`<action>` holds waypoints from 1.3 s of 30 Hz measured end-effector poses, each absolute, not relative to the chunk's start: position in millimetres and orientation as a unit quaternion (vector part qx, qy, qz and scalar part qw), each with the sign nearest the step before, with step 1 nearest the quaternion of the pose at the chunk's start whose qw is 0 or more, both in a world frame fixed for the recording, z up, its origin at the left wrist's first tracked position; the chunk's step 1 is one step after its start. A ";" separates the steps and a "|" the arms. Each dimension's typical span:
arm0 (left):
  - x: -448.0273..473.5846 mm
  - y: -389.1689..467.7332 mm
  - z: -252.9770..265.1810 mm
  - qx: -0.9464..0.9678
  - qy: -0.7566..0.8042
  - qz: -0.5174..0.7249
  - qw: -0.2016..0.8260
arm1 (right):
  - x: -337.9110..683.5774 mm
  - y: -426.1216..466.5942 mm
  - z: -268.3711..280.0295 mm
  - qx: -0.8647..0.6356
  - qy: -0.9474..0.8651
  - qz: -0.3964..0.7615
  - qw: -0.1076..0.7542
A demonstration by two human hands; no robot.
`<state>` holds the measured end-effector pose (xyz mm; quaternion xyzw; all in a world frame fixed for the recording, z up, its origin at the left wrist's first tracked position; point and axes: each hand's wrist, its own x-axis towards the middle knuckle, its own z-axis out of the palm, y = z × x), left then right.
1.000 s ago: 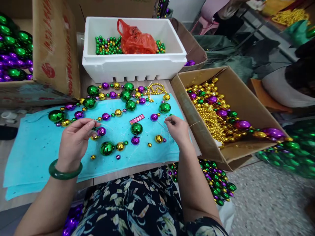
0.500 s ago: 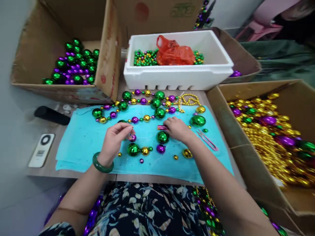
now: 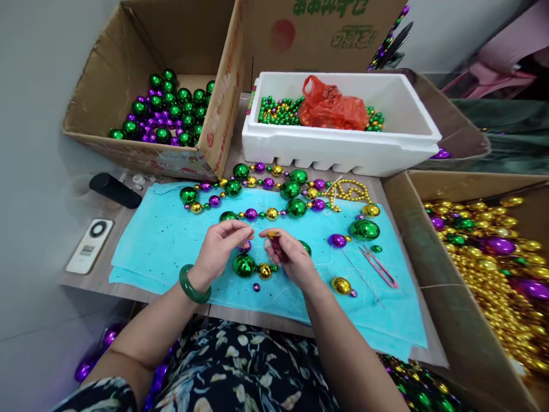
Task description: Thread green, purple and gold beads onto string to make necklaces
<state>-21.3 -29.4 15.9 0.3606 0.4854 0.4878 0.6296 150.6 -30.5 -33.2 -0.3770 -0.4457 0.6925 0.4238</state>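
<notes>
My left hand (image 3: 223, 246), with a green bangle (image 3: 194, 286) at its wrist, pinches the end of a thin pale thread (image 3: 252, 229) between thumb and forefinger. Facing it, a short gap away, my right hand (image 3: 294, 257) is closed around what looks like a small lighter (image 3: 273, 233), its orange end pointing at the thread. A purple bead (image 3: 245, 247) hangs under the left fingertips. Just below lie a large green bead (image 3: 244, 265) and a gold bead (image 3: 264, 270). Another green bead (image 3: 306, 248) is partly hidden behind my right hand.
A strung bead garland (image 3: 295, 207) curves across the blue cloth (image 3: 158, 246). Pink thread snips (image 3: 381, 268) and a gold bead (image 3: 341, 285) lie rightward. Behind stand a white foam box (image 3: 338, 150) and a cardboard box (image 3: 150, 154); another carton (image 3: 433, 274) is at right.
My right hand has moved left, bringing the lighter close to the left fingertips. My left hand keeps its pinch. The whole view has shifted, so the table things appear farther right.
</notes>
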 end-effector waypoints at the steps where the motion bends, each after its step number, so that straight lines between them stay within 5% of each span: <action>1: -21.3 -29.7 15.4 0.361 0.486 0.488 0.629 | 148.2 -30.6 -35.3 -0.378 -0.435 0.699 0.422; 23: -20.2 -32.8 5.3 0.309 0.449 0.464 0.698 | 127.4 -31.0 -36.8 -0.458 -0.435 0.609 0.480; 39: -21.4 -34.9 6.0 0.385 0.485 0.448 0.644 | 125.1 -32.8 -18.7 -0.482 -0.482 0.557 0.474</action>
